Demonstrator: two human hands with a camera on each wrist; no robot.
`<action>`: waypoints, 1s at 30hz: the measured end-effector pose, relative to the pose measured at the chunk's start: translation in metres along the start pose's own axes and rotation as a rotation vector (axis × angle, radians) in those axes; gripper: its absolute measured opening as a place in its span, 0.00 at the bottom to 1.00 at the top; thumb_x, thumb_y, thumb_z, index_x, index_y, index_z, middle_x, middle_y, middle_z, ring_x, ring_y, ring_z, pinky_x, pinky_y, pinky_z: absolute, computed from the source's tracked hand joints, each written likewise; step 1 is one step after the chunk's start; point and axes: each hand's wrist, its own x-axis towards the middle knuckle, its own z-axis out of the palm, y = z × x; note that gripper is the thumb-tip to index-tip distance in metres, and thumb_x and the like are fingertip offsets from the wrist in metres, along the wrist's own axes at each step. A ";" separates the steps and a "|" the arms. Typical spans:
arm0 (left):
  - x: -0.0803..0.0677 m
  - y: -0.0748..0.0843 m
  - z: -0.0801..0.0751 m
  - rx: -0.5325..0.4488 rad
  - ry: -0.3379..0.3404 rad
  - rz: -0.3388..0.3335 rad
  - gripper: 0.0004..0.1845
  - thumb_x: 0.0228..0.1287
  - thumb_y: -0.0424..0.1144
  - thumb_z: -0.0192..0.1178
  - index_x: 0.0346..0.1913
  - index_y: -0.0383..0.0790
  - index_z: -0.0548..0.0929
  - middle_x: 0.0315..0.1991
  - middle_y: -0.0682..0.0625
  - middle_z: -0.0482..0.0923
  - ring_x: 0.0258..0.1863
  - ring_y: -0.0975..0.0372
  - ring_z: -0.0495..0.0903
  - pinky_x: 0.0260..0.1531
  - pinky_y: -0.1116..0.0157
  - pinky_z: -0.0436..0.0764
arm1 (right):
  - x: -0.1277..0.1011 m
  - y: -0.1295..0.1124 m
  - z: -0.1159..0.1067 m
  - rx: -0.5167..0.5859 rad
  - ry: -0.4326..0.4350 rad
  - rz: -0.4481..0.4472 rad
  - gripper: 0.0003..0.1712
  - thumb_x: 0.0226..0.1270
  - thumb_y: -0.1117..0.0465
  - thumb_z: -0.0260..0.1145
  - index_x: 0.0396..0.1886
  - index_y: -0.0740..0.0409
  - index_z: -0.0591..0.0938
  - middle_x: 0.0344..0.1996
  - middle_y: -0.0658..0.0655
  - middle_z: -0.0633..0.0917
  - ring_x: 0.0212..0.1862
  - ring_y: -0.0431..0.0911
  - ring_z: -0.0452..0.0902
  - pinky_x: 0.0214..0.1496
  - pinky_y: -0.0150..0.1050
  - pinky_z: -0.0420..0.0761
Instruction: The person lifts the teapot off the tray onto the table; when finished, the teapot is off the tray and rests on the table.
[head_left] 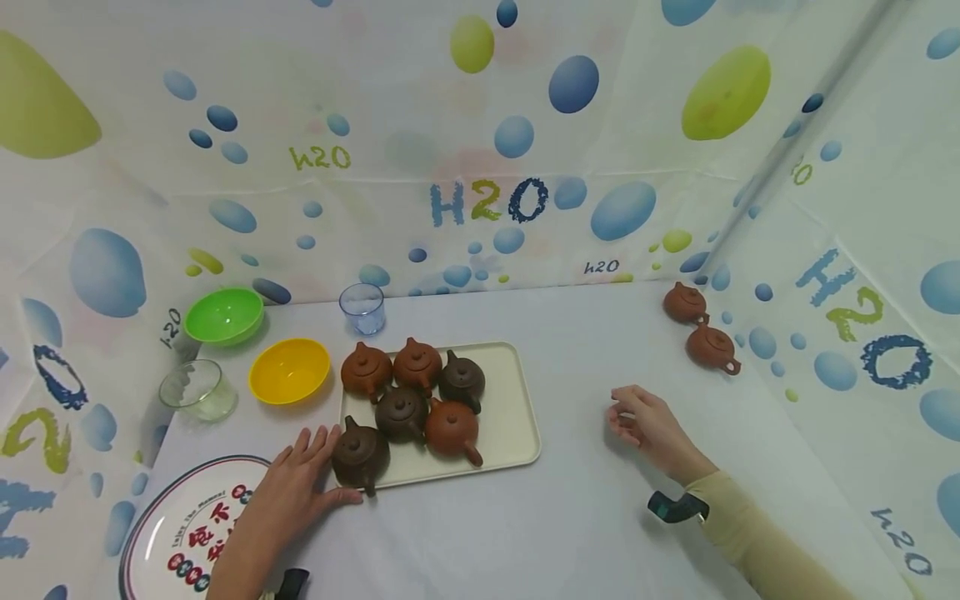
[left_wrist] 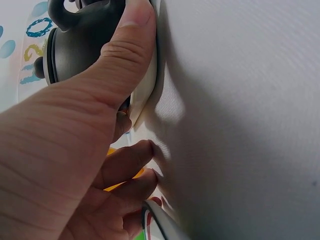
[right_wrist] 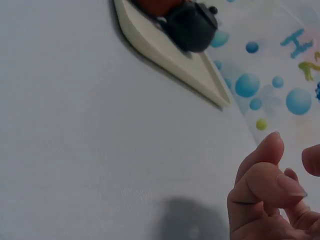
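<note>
My left hand (head_left: 292, 487) rests at the near left corner of a cream tray (head_left: 512, 417), thumb along its front edge and fingers spread by its left side. Just inside the hand stands a dark brown teapot (head_left: 361, 454); in the left wrist view the thumb (left_wrist: 127, 50) lies close against the tray rim and this teapot (left_wrist: 82, 47). Several more teapots, reddish-brown (head_left: 452, 429) and dark brown (head_left: 401, 412), crowd the tray's left and middle. Right of the tray, my right hand (head_left: 656, 432) hovers over the white cloth with loosely bent fingers and holds nothing.
Two reddish-brown teapots (head_left: 685, 302) (head_left: 712, 346) stand at the far right. Behind and left of the tray are a blue glass (head_left: 363, 310), a yellow bowl (head_left: 289, 372), a green bowl (head_left: 224, 317) and a clear glass (head_left: 202, 392). A printed white plate (head_left: 176, 508) lies front left.
</note>
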 end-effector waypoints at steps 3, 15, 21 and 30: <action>-0.001 0.000 0.001 -0.001 0.011 0.007 0.61 0.51 0.67 0.77 0.80 0.32 0.68 0.75 0.28 0.70 0.76 0.28 0.67 0.74 0.31 0.70 | -0.004 0.003 0.020 -0.060 -0.047 -0.007 0.21 0.86 0.47 0.59 0.59 0.60 0.72 0.35 0.49 0.83 0.30 0.39 0.75 0.26 0.26 0.72; -0.002 0.001 -0.001 -0.030 0.013 0.011 0.60 0.52 0.66 0.77 0.79 0.32 0.69 0.75 0.27 0.70 0.77 0.29 0.66 0.75 0.31 0.68 | -0.022 0.013 0.086 -0.144 -0.273 -0.014 0.26 0.82 0.51 0.63 0.68 0.62 0.72 0.42 0.54 0.90 0.17 0.37 0.66 0.17 0.27 0.64; -0.001 -0.001 -0.003 -0.029 0.012 0.008 0.60 0.51 0.67 0.77 0.80 0.32 0.68 0.76 0.27 0.69 0.77 0.28 0.66 0.75 0.31 0.69 | -0.023 0.021 0.123 -0.090 -0.386 -0.019 0.27 0.83 0.51 0.62 0.69 0.64 0.72 0.43 0.54 0.92 0.16 0.37 0.66 0.17 0.27 0.65; -0.003 -0.001 -0.002 -0.046 0.018 0.016 0.60 0.52 0.67 0.77 0.80 0.32 0.68 0.75 0.27 0.70 0.77 0.28 0.66 0.75 0.31 0.68 | -0.022 0.025 0.166 0.002 -0.448 0.001 0.26 0.83 0.51 0.62 0.68 0.64 0.72 0.38 0.52 0.91 0.17 0.37 0.73 0.18 0.27 0.69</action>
